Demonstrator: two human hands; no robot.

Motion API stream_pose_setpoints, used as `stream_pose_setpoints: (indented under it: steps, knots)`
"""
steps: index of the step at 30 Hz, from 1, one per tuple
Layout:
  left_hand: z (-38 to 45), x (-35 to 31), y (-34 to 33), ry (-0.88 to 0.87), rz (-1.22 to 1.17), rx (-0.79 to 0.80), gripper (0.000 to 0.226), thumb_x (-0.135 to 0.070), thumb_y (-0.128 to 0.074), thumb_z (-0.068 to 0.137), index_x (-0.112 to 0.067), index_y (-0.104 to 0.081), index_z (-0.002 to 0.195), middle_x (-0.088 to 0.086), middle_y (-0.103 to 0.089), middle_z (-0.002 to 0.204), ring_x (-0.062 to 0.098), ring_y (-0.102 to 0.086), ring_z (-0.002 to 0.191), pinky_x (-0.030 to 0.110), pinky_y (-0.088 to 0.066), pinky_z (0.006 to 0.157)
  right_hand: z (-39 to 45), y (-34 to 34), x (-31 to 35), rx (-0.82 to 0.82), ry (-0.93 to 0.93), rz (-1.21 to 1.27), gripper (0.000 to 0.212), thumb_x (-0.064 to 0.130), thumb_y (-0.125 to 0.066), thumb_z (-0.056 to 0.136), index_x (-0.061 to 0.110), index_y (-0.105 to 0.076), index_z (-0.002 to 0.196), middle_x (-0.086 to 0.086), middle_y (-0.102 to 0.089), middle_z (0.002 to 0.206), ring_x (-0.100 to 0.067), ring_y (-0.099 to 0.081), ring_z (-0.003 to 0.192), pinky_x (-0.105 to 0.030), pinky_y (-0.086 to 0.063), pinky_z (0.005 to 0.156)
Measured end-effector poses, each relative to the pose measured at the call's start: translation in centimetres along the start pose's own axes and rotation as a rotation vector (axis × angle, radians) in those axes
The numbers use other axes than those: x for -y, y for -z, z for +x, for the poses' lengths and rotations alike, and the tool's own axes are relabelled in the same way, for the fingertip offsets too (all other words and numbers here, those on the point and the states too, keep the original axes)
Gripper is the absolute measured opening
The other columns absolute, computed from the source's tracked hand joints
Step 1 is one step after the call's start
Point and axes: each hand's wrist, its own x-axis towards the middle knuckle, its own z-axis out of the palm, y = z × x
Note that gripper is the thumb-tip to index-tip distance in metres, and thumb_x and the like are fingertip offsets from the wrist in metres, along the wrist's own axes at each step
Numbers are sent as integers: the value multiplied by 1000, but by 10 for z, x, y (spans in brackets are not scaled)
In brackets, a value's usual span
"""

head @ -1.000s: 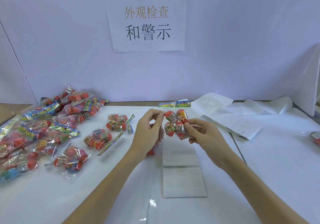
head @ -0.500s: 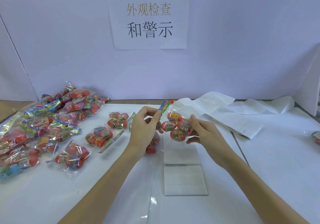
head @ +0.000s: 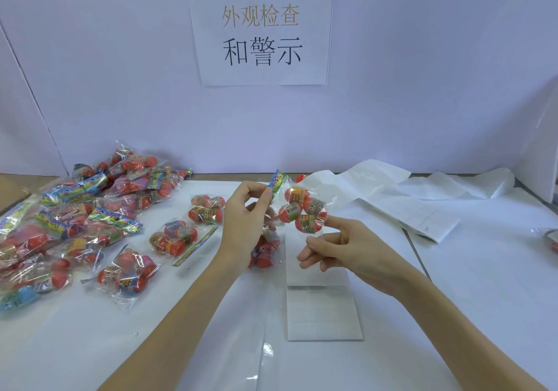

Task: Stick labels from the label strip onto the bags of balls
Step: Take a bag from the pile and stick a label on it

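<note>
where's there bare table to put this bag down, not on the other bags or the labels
Bare patches: the near-left table, between the bag pile and the label strip; and the right side, beyond the label strip and nearer than the loose backing paper. The left is crowded with bags, and one bag lies under the left hand, which pinches the held bag.

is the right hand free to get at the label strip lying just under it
Probably yes: the right hand holds nothing, the label strip lies uncovered just below it, and the left hand alone holds the bag up.
</note>
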Motion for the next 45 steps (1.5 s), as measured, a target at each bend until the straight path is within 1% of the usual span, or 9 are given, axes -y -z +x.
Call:
stream_pose_setpoints:
  steps: [5, 14, 18, 20, 25, 29, 35, 39, 45]
  knots:
    - [-2, -1, 1, -11, -13, 71, 7, -13, -60, 105, -15, -67, 104, -9, -65, 79, 10, -63, 66, 22, -55, 57, 0, -4, 5, -63, -54, 68, 41, 46, -64, 102, 18, -64, 132, -14, -79, 113, -33, -76, 106, -28, -61, 77]
    - [-4, 3, -2, -382, 367, -52, 14, -25, -75, 95, -18, -62, 97, -1, -57, 94, 12, -52, 74, 15, -44, 68, 5, -5, 2, -320, 88, 97, 32, 25, -72, 99, 13, -61, 126, -11, -81, 103, -29, -79, 97, -29, -62, 69]
    - [-12, -2, -11, 73, 36, 412, 41, -56, -61, 94, -22, -62, 117, -6, -72, 106, 16, -72, 95, 27, -58, 79, 9, -10, -13, -464, 286, -379, 37, 17, -82, 90, 33, -59, 115, 9, -75, 99, -13, -73, 88, -21, -57, 68]
    - [-14, 0, -14, 185, -42, 441, 55, -62, -67, 89, -19, -59, 123, -2, -74, 111, 23, -74, 105, 32, -60, 86, 10, -11, -19, -417, 373, -580, 50, 11, -81, 89, 44, -58, 118, 10, -65, 107, -10, -66, 95, -15, -52, 71]
    - [-9, 7, -9, 208, -147, 347, 26, -28, -67, 102, -14, -60, 123, 10, -74, 116, 29, -76, 101, 30, -60, 84, 11, -8, -24, -373, 431, -737, 59, 9, -76, 92, 43, -56, 136, 6, -49, 125, -8, -57, 111, -13, -49, 86]
    - [-10, -2, -12, 411, -429, 464, 51, -43, -61, 101, -4, -62, 134, 20, -68, 129, 33, -68, 116, 49, -55, 102, 12, -9, -24, -474, 447, -764, 52, 19, -84, 88, 29, -61, 133, 6, -52, 125, -8, -58, 110, -19, -49, 89]
    - [-9, -4, -5, 299, -265, 677, 43, -32, -55, 107, -45, -50, 148, 12, -66, 139, 29, -64, 125, 47, -49, 111, 8, -13, -13, -512, 476, -607, 36, 27, -78, 94, 43, -54, 115, 34, -71, 104, 6, -68, 99, -6, -46, 80]
    - [-13, 3, -10, 169, -254, 510, 46, -19, -60, 106, -46, -55, 142, 10, -74, 116, 23, -73, 109, 35, -58, 93, 7, -14, -12, -399, 371, -608, 33, 41, -72, 96, 50, -54, 122, 38, -70, 105, 14, -65, 105, -2, -42, 89]
    - [-4, -2, 4, -55, 102, 247, 42, -1, -53, 103, -34, -74, 116, 8, -68, 117, 17, -68, 83, 38, -55, 63, -2, 11, -4, -31, 3, -690, 66, 49, -91, 74, 41, -53, 128, 20, -71, 115, 5, -65, 112, -15, -47, 98]
